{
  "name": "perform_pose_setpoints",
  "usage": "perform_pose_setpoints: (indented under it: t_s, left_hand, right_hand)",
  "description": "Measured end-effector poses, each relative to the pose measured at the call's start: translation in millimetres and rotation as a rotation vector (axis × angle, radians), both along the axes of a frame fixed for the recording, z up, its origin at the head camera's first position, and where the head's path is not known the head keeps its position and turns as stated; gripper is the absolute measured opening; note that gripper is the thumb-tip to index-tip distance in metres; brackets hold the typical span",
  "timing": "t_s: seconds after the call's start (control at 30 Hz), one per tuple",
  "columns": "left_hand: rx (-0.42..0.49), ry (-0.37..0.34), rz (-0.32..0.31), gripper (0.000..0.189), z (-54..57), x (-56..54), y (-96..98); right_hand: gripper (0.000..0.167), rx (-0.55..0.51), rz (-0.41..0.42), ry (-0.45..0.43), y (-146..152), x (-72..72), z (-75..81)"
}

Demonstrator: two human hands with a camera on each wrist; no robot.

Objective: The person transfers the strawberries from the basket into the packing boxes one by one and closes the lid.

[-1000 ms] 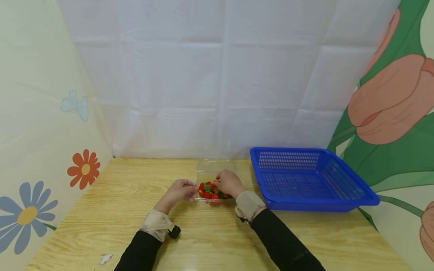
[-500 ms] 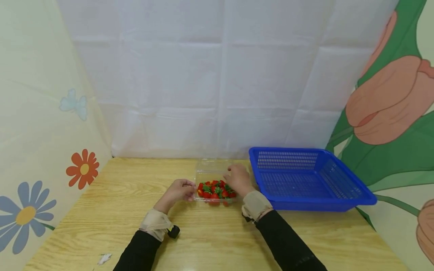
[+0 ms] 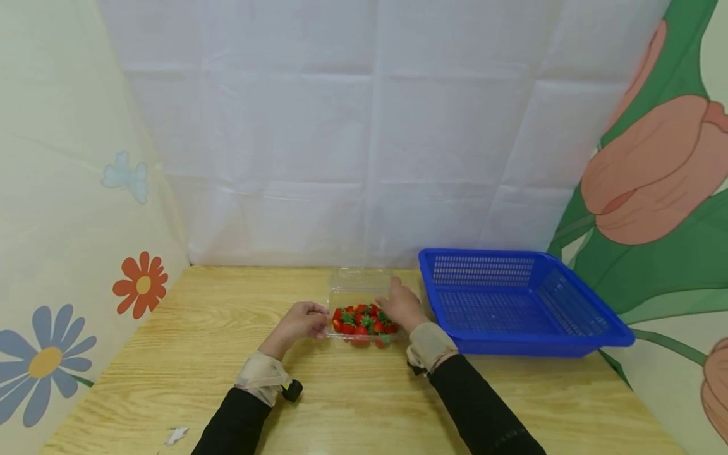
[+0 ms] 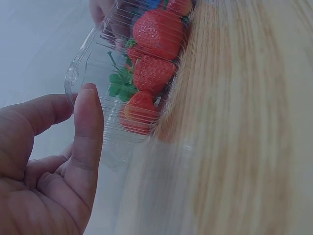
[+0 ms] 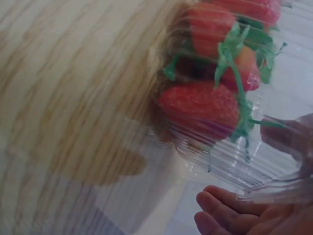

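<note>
A clear plastic box (image 3: pixel 341 293) filled with strawberries (image 3: pixel 361 318) stands on the wooden table, its lid (image 3: pixel 359 275) raised at the back. At its left end, my left hand (image 3: pixel 305 320) pinches the rim between thumb and finger, as the left wrist view shows. My right hand (image 3: pixel 404 306) is at the box's right end. Its thumb (image 5: pixel 281 137) is seen through the clear plastic beside a green stem, while the other fingers (image 5: pixel 222 208) stay outside, apart from the thumb. Whether it presses the plastic cannot be told.
A blue plastic basket (image 3: pixel 455 345) stands on the right, close to my right hand. A small white scrap (image 3: pixel 177 435) lies at the front left of the table (image 3: pixel 341 398). A white sheet (image 3: pixel 364 126) hangs behind.
My right hand has moved from over the strawberries to the right end of the box and come down there, uncovering the fruit. The left hand has stayed at the rim.
</note>
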State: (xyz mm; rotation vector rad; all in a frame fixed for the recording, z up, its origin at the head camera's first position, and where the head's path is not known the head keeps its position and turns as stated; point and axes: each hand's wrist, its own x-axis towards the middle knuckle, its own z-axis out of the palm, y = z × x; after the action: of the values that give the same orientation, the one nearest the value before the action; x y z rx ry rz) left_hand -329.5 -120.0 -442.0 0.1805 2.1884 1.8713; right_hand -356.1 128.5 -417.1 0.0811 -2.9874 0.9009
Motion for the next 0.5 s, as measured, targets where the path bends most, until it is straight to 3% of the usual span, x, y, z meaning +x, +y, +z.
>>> perform_pose_setpoints:
  t_s: [0.17,0.5]
  left_hand:
    - [-0.002,0.006,-0.006,0.022,-1.3,-0.2,0.1]
    - [0.001,0.027,-0.031,0.019,-2.9,-0.6,-1.7]
  right_hand:
    - [0.075,-0.054,-0.006,-0.011,-1.3,-1.6,-3.7]
    - [0.073,-0.171,-0.024,0.045,-4.4,-2.4,-9.0]
